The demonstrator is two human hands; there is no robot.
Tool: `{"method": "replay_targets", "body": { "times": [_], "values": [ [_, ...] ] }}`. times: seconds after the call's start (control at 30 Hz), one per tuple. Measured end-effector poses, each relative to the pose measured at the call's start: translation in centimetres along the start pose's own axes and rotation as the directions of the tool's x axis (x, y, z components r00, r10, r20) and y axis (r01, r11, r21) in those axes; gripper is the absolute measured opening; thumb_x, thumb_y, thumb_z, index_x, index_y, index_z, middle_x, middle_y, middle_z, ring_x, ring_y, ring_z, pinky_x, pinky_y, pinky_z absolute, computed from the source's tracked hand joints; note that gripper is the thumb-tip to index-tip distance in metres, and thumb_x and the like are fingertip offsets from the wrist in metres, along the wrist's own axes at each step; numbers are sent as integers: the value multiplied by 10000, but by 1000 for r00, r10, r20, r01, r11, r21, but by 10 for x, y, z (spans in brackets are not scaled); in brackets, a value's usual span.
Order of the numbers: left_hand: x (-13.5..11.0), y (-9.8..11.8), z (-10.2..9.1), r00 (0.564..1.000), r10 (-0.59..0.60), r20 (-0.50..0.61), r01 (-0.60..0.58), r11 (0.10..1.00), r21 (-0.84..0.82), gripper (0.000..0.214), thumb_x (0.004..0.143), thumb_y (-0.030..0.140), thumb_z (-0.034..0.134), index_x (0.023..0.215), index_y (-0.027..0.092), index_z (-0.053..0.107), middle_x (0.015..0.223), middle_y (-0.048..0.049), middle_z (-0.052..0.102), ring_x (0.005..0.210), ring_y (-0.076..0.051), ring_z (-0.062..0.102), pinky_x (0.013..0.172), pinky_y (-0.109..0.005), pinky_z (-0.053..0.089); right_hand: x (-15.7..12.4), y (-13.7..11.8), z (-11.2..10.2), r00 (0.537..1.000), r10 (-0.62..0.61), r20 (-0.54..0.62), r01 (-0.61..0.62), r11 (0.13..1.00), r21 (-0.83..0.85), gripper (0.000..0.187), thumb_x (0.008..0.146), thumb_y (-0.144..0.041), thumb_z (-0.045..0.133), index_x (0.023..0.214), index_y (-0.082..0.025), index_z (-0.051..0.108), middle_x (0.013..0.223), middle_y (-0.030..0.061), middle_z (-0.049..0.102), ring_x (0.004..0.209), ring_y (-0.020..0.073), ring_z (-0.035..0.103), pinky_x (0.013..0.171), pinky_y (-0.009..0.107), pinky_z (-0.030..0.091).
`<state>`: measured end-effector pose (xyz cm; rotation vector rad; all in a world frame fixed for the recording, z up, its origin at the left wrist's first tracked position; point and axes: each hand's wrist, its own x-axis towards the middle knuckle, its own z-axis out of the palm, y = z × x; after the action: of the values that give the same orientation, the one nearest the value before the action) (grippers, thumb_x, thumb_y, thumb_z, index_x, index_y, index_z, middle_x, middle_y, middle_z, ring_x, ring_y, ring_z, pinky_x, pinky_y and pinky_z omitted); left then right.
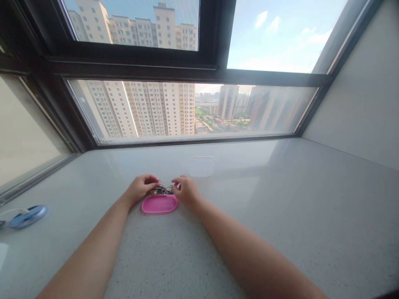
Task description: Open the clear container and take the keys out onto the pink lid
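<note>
Behind the pink oval tray lies a small heap of black pieces with metal loops, which look like binder clips. My left hand is at the left end of the heap. Its thumb and index finger are closed together, with a small metal loop showing at their tips. On the opposite side, my right hand has its fingers curled in a pinch at the heap's right end. Whatever sits between those fingertips is too small to make out. The pink tray stands just in front of both hands and shows a bare floor.
A pale, see-through oval dish rests on the white speckled sill beyond my right hand. At the far left lies a blue rounded device with a white cable. Dark-framed windows border the sill at the back.
</note>
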<state>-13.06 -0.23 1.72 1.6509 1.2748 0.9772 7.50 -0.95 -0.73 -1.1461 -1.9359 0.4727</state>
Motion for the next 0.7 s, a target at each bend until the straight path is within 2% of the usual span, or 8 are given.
{"method": "replay_targets", "body": {
  "times": [0.17,0.3,0.37,0.43,0.5,0.57,0.7],
  "values": [
    [-1,0,1,998,-69,-6,68,990,-123,506,597,425,721,978,121,587,854,-104,683,816,-236,645,711,-343,522,-1,-7,-1,992,-82,95,86,995,-40,235,749,-258,567,931,-172,688,870,71,602,669,136,538,667,265,425],
    [-2,3,2,995,-92,-23,89,987,-132,541,601,441,715,1020,126,582,918,-119,675,842,-241,640,658,-318,528,-4,-11,-7,954,-217,209,238,968,-79,270,742,-335,595,950,-192,690,924,74,607,835,181,546,800,309,402],
    [-2,4,3,997,-72,4,72,992,-99,550,598,446,715,1027,123,598,962,-121,666,880,-241,630,709,-322,522,-7,-13,-11,929,-273,249,307,945,-111,393,712,-437,624,1040,-223,657,1059,83,580,978,233,504,876,375,362],
    [-2,4,4,999,-38,31,38,999,-23,564,623,465,689,1062,121,604,987,-118,660,877,-240,626,746,-334,509,-10,-14,-13,911,-305,276,353,925,-141,561,682,-536,622,1174,-273,567,1257,90,472,1125,294,410,916,462,313],
    [-1,5,8,998,-13,61,9,997,72,567,674,489,637,1108,126,597,993,-113,660,868,-244,625,766,-349,497,-12,-15,-14,896,-305,323,367,917,-152,681,680,-584,601,1279,-294,455,1363,106,361,1204,329,330,926,521,278],
    [0,6,14,995,24,101,-38,989,141,529,727,497,576,1115,137,605,1033,-105,652,931,-251,608,832,-362,471,-14,-14,-15,884,-286,371,359,922,-144,708,708,-594,567,1316,-272,400,1355,127,369,1208,319,342,936,521,275],
    [4,9,31,981,111,160,-143,969,204,447,784,470,501,1076,160,636,1157,-75,601,1087,-240,537,982,-354,374,-18,-9,-19,875,-292,386,363,924,-122,634,770,-591,493,1292,-237,423,1304,116,433,1198,277,392,971,461,295]
  ]
}}
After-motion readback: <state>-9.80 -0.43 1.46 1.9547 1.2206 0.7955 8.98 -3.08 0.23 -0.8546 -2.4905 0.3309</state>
